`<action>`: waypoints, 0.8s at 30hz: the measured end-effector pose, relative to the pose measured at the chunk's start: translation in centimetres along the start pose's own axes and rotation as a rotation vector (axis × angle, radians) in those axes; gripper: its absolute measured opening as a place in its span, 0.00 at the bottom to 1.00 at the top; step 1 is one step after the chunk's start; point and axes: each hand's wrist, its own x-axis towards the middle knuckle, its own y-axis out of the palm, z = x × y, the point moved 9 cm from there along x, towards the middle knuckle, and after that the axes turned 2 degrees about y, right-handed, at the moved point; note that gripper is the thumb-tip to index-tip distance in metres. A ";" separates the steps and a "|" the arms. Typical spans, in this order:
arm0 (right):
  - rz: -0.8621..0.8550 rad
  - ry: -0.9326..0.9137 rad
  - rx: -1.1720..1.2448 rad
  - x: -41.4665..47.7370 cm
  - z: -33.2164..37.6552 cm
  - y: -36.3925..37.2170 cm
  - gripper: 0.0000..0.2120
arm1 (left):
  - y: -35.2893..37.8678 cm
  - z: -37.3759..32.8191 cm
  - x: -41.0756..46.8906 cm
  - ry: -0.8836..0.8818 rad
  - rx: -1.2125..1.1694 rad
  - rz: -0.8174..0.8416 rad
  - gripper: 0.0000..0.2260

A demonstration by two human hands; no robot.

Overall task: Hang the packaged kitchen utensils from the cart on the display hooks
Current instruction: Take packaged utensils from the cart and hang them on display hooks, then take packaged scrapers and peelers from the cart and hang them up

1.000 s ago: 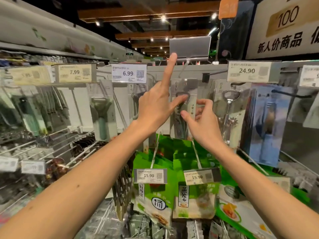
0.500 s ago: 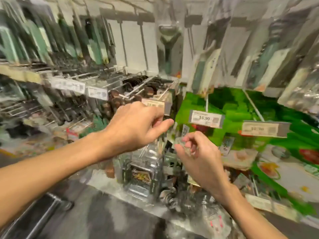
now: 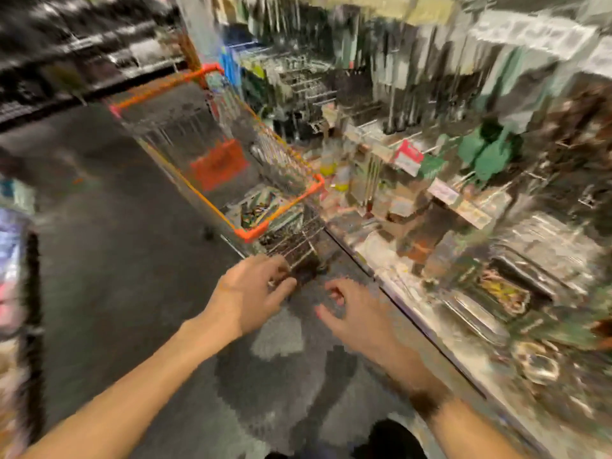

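Observation:
The view is badly blurred by motion. A wire shopping cart (image 3: 212, 200) with orange rim corners stands in the aisle ahead of me, beside the display. Packaged goods (image 3: 261, 210) lie in its near end, too smeared to tell apart. My left hand (image 3: 251, 293) hovers just below the cart's near corner, fingers loosely curled, nothing in it. My right hand (image 3: 354, 313) hangs beside it over the floor, fingers loosely bent and empty. The display hooks (image 3: 311, 91) with hanging packages run along the right.
Low shelves (image 3: 463, 293) of packaged goods line the right side, their edge close to my right arm. Dark grey floor (image 3: 116, 276) lies to the left of the cart. Another shelf unit (image 3: 13, 260) shows at the far left edge. A dark shoe (image 3: 390, 438) shows at the bottom.
My view has swung from the hooks down and left to the cart. Both hands have left the hanging package and dropped low, now empty near the cart's corner.

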 end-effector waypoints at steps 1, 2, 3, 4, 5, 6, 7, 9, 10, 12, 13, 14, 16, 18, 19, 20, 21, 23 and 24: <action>0.052 -0.005 -0.025 1.2 0.9 2.1 0.20 | 0.2 2.9 -0.1 -0.060 -0.018 0.010 0.14; 0.103 -0.006 -0.052 2.5 1.6 3.9 0.21 | 0.4 5.6 -0.1 -0.100 -0.016 0.016 0.13; 0.146 -0.016 -0.082 3.7 2.3 5.6 0.21 | 0.5 8.0 0.0 -0.121 0.000 0.017 0.14; 0.183 -0.027 -0.120 5.0 2.9 7.2 0.22 | 0.6 10.2 0.3 -0.138 0.028 0.019 0.14; 0.211 -0.045 -0.162 6.3 3.4 8.7 0.22 | 0.8 12.4 0.9 -0.151 0.061 0.022 0.14; 0.230 -0.052 -0.194 7.8 3.7 9.9 0.22 | 1.1 14.4 1.7 -0.162 0.096 0.039 0.14; 0.248 -0.065 -0.226 9.5 3.8 11.2 0.22 | 1.5 16.4 2.6 -0.165 0.126 0.051 0.13; 0.278 -0.070 -0.279 13.4 4.6 13.1 0.22 | 2.2 20.1 5.1 -0.151 0.191 0.078 0.12; 0.277 -0.052 -0.293 15.5 4.4 14.2 0.23 | 2.7 21.9 6.6 -0.139 0.227 0.098 0.12; 0.182 -0.040 -0.286 20.6 4.4 15.5 0.23 | 3.7 25.6 10.0 -0.122 0.284 0.132 0.14; 0.172 -0.013 -0.265 22.9 4.4 16.1 0.21 | 4.1 27.4 12.0 -0.116 0.298 0.152 0.15; 0.172 0.017 -0.244 25.4 4.7 16.3 0.18 | 4.4 29.1 14.0 -0.117 0.290 0.168 0.15; 0.233 0.062 -0.239 30.2 5.2 17.1 0.15 | 4.9 32.3 17.7 -0.152 0.217 0.195 0.15; 0.297 0.130 -0.324 34.2 4.8 18.2 0.16 | 6.0 35.2 20.6 -0.170 0.159 0.272 0.15; 0.311 0.149 -0.350 36.1 4.9 18.6 0.15 | 6.7 36.7 22.0 -0.168 0.135 0.305 0.15; 0.323 0.168 -0.351 37.8 4.8 19.4 0.15 | 7.5 38.3 23.4 -0.175 0.109 0.335 0.14; 0.321 0.182 -0.318 39.5 4.6 20.1 0.15 | 8.3 39.9 24.6 -0.194 0.078 0.370 0.12; 0.359 0.242 -0.257 42.1 3.9 21.7 0.15 | 9.5 42.7 26.7 -0.219 0.035 0.444 0.11; 0.387 0.274 -0.262 43.4 3.5 22.3 0.14 | 10.0 43.8 27.8 -0.220 0.029 0.480 0.10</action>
